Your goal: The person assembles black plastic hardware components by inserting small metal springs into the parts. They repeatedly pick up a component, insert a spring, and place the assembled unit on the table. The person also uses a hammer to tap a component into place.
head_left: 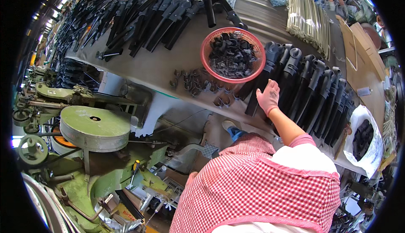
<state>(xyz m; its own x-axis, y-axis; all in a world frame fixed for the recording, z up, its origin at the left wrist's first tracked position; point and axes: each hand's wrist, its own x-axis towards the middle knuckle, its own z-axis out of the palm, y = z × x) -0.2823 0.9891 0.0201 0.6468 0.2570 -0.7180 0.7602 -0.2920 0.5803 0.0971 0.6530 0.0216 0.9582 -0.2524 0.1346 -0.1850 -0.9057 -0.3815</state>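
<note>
My right hand [268, 98], in a pinkish work glove with a dark smudge, reaches over the bench edge to the near end of a row of black tubes with jointed heads [292, 64]. Its thumb stands apart from its fingers, and it lies on or just above the nearest tubes; contact is unclear. Of my left hand [192, 177], only a small part shows beside the checked apron, low near the machine; its fingers are hidden. Beyond the right hand, a red plastic basket [205, 66] holds black clip-like parts [234, 51] and clear small pieces.
Loose dark clips [192, 81] lie on the grey bench [143, 70]. More black tubes [160, 18] are heaped at the far left. Pale rods [308, 20] lie at the back right. A white sack [373, 153] stands right, and a green machine [95, 123] left.
</note>
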